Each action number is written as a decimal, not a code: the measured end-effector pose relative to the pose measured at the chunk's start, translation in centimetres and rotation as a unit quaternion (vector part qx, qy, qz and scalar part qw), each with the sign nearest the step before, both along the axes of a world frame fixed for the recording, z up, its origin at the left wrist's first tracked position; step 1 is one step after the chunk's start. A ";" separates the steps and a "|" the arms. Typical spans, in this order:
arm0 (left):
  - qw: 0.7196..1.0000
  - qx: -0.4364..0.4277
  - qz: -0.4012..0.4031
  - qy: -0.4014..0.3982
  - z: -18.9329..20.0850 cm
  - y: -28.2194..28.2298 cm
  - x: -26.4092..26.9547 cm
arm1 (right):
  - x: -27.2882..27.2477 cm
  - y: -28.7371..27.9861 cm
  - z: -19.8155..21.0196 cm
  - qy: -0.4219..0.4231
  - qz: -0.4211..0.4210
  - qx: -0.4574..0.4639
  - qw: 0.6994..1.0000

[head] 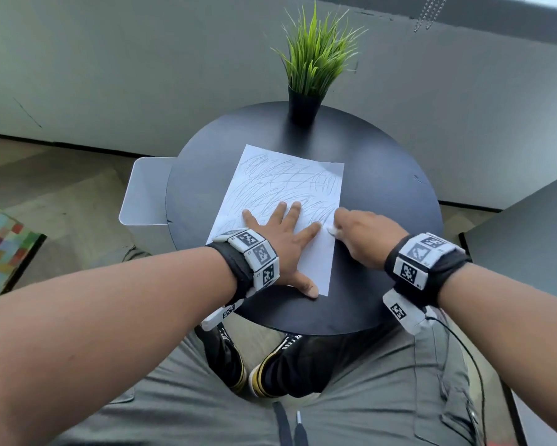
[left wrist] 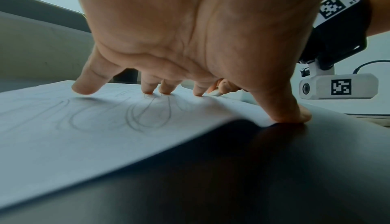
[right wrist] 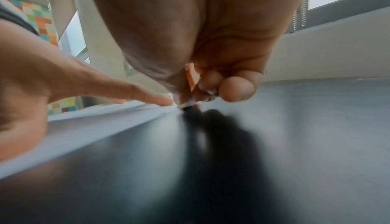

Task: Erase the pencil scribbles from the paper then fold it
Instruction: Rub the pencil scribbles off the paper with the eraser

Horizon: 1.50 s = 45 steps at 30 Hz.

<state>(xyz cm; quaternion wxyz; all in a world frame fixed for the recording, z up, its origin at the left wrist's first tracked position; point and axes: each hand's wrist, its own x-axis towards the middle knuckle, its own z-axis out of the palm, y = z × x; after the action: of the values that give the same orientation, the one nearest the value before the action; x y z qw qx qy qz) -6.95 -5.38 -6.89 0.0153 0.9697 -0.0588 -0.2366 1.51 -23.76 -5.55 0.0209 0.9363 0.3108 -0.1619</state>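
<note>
A white paper [head: 283,185] covered in grey pencil scribbles lies on the round black table [head: 383,188]. My left hand [head: 287,239] lies spread flat on the sheet's near half, fingertips [left wrist: 84,90] and thumb pressing it down. At the paper's right edge my right hand [head: 357,226] pinches a small white eraser [head: 333,231] with its tip down on the sheet. In the right wrist view the eraser [right wrist: 187,104] touches the paper [right wrist: 84,127] just beside my left index finger. The paper [left wrist: 84,127] shows looping pencil lines in the left wrist view.
A potted green grass plant [head: 306,88] stands at the table's far edge. A white bin [head: 145,194] sits on the floor beside the table's left side. A grey surface [head: 521,239] lies to the right. My knees and shoes are under the near edge.
</note>
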 end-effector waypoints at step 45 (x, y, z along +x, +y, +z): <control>0.999 -0.013 -0.026 0.022 0.2 3.1 0.3 | -5.3 3.6 1.3 -0.001 0.197 -0.029 0.980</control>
<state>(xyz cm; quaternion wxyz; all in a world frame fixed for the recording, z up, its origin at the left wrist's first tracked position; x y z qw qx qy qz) -6.66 -2.25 -6.74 0.0230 0.9620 -0.0869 -0.2578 -3.76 -20.17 -4.25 0.0802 0.8558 0.4846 -0.1622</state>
